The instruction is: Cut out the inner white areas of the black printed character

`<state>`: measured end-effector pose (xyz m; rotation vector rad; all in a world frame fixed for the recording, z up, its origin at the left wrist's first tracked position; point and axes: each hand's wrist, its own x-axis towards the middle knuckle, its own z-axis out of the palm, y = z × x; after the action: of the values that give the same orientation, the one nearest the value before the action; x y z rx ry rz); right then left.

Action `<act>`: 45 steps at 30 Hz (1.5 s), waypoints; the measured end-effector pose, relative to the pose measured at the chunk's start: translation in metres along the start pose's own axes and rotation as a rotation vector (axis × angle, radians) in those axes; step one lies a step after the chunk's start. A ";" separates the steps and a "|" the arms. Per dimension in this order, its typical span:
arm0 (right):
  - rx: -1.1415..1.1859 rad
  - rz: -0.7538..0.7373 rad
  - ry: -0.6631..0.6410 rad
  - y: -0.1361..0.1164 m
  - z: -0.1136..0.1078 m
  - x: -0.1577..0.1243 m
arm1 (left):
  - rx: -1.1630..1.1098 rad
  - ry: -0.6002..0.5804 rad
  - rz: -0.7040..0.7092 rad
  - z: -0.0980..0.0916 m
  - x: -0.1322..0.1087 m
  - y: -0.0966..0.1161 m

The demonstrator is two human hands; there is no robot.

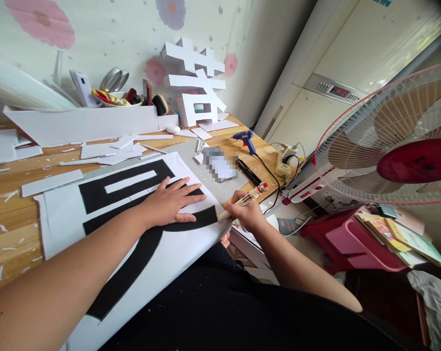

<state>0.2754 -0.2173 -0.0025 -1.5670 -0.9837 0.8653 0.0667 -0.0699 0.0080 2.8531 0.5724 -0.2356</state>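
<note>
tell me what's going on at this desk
A person sits at a wooden desk working on a big white sheet printed with thick black strokes. Their left hand lies flat on it, fingers spread. Their right hand grips a pen-shaped tool, its tip at the end of a black stroke by the sheet's edge. A blue glue gun and a white block character sit further back.

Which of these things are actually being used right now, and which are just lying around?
In use: left hand flat on the printed sheet; right hand gripping a pen-shaped tool at its edge.
Lying about: glue gun, power strip, fan, white block letter, books.
</note>
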 end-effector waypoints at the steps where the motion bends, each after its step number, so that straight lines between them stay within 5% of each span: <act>1: 0.012 0.004 -0.001 0.000 0.000 0.000 | -0.004 0.000 0.003 0.000 0.000 0.000; 16: 0.104 -0.023 0.019 0.007 0.002 0.006 | -0.032 0.023 0.005 0.002 -0.004 -0.003; 19: 0.300 -0.050 0.032 -0.001 0.021 0.004 | -0.048 0.029 0.016 0.003 -0.003 -0.004; 25: 0.550 0.094 -0.196 -0.022 0.085 -0.004 | -0.076 0.068 0.021 0.010 -0.001 -0.005; 28: 0.574 0.125 -0.184 -0.021 0.096 -0.007 | -0.107 0.068 0.022 0.007 -0.001 -0.003; 38: 0.293 -0.024 -0.236 0.001 0.089 -0.009 | -0.183 -0.053 -0.024 -0.018 -0.031 -0.006; 45: -0.071 -0.219 -0.231 -0.009 0.088 -0.019 | -0.198 -0.029 -0.153 0.003 -0.093 -0.034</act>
<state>0.1871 -0.1996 -0.0096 -1.4061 -1.3379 0.8771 -0.0319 -0.0734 0.0169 2.6146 0.7636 -0.2316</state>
